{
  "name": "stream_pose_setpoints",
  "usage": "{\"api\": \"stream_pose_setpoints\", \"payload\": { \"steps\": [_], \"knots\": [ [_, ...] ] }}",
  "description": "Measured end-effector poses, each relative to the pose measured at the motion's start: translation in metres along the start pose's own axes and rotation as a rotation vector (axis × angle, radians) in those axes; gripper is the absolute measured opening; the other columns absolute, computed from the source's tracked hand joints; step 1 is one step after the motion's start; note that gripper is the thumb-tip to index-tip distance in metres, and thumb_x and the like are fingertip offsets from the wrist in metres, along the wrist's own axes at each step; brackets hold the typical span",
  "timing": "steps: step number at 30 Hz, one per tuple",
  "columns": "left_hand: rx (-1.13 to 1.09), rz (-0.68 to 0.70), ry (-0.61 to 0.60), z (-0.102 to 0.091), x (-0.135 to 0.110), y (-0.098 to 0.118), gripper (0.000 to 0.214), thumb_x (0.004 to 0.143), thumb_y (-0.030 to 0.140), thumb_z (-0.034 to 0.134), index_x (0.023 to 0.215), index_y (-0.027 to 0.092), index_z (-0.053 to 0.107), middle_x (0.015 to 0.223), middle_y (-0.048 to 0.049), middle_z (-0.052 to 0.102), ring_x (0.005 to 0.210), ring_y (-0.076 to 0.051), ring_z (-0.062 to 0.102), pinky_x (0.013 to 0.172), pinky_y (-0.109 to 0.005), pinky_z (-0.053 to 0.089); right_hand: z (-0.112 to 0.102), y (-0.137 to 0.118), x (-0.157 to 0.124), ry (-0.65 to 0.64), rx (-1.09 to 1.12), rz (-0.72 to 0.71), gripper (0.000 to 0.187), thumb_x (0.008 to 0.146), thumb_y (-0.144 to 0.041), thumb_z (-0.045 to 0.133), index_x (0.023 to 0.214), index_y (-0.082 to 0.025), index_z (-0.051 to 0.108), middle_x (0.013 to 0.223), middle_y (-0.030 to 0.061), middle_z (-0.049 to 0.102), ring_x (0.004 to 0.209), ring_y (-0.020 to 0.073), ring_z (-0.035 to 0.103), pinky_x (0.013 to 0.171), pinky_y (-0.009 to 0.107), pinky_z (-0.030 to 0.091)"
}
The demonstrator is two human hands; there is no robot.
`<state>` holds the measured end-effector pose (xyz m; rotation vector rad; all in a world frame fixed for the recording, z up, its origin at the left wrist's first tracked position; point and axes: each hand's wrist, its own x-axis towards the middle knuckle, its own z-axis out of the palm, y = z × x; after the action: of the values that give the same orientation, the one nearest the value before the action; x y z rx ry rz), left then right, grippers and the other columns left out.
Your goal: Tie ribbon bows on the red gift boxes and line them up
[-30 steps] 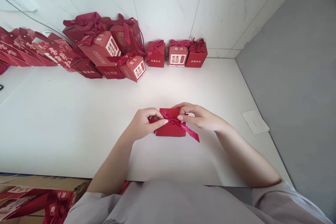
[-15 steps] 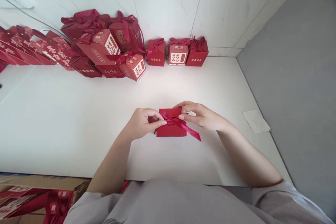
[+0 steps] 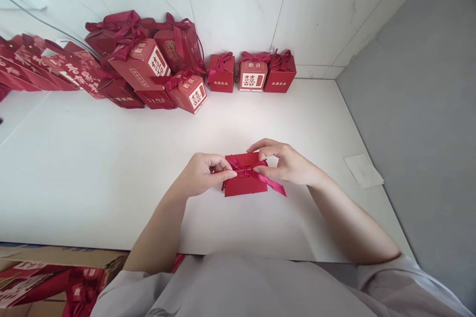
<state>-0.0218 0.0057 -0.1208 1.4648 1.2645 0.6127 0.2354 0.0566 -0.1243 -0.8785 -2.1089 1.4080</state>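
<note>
A small red gift box (image 3: 245,187) stands on the white table, seen from above, in front of my body. A magenta satin ribbon (image 3: 273,185) crosses its top in a bow, with one tail hanging past the right edge. My left hand (image 3: 208,173) pinches the ribbon between thumb and forefinger at the bow's left side. On the other side, my right hand (image 3: 280,161) has thumb and forefinger closed on a ribbon loop, its other fingers reaching behind the box. The knot is partly covered by my fingertips.
Along the back wall stand several red gift boxes (image 3: 279,81) with ribbon bows, some stacked at the left. Red printed bags (image 3: 80,72) lean farther left. A white paper (image 3: 363,171) lies near the table's right edge. A cardboard carton (image 3: 74,256) with red packaging sits at lower left.
The box has turned slightly and shifted a little right. My right thumb and forefinger have moved onto the ribbon loop beside the knot; the left hand keeps its pinch.
</note>
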Motion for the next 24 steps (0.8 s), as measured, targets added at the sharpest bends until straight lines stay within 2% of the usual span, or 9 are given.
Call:
{"api": "stream_pose_setpoints", "payload": {
  "steps": [5, 9, 14, 19, 24],
  "knots": [
    [0.030, 0.046, -0.018, 0.002, -0.003, 0.004, 0.015, 0.084, 0.032, 0.072, 0.078, 0.019, 0.074, 0.063, 0.0017, 0.060, 0.056, -0.008, 0.046, 0.051, -0.020, 0.036, 0.002, 0.002, 0.000, -0.052, 0.053, 0.019, 0.016, 0.088, -0.019, 0.064, 0.074, -0.021, 0.058, 0.121, 0.0046, 0.062, 0.099, 0.0195, 0.065, 0.086, 0.034, 0.051],
    [0.152, 0.124, 0.070, 0.011, -0.007, 0.011, 0.009, 0.086, 0.029, 0.069, 0.085, 0.023, 0.075, 0.073, 0.0011, 0.062, 0.064, -0.010, 0.050, 0.058, -0.022, 0.040, 0.003, 0.003, 0.001, -0.069, 0.075, 0.037, 0.018, 0.090, -0.026, 0.065, 0.075, -0.021, 0.058, 0.122, 0.0055, 0.062, 0.100, 0.0207, 0.065, 0.088, 0.036, 0.051],
    [0.278, 0.146, 0.224, 0.025, -0.009, 0.012, 0.012, 0.085, 0.032, 0.072, 0.078, 0.022, 0.071, 0.067, 0.0026, 0.055, 0.063, -0.011, 0.048, 0.062, -0.025, 0.040, 0.004, 0.000, 0.002, -0.089, 0.099, 0.061, 0.031, 0.094, -0.041, 0.063, 0.072, -0.020, 0.056, 0.123, 0.0067, 0.063, 0.101, 0.0220, 0.064, 0.090, 0.038, 0.050],
    [0.290, 0.105, 0.191, 0.029, -0.011, 0.013, 0.006, 0.085, 0.030, 0.070, 0.082, 0.025, 0.071, 0.067, 0.0039, 0.052, 0.061, -0.010, 0.047, 0.057, -0.024, 0.038, 0.005, -0.001, 0.002, -0.091, 0.104, 0.076, 0.038, 0.099, -0.044, 0.054, 0.070, -0.020, 0.057, 0.122, 0.0069, 0.064, 0.102, 0.0208, 0.064, 0.092, 0.038, 0.048],
    [0.280, 0.110, 0.163, 0.028, -0.013, 0.014, 0.009, 0.088, 0.029, 0.068, 0.081, 0.023, 0.070, 0.066, 0.0036, 0.051, 0.059, -0.011, 0.048, 0.054, -0.024, 0.037, 0.005, 0.000, 0.002, -0.093, 0.118, 0.067, 0.036, 0.099, -0.041, 0.054, 0.070, -0.020, 0.057, 0.121, 0.0071, 0.065, 0.101, 0.0202, 0.064, 0.089, 0.036, 0.048]
  ]
}}
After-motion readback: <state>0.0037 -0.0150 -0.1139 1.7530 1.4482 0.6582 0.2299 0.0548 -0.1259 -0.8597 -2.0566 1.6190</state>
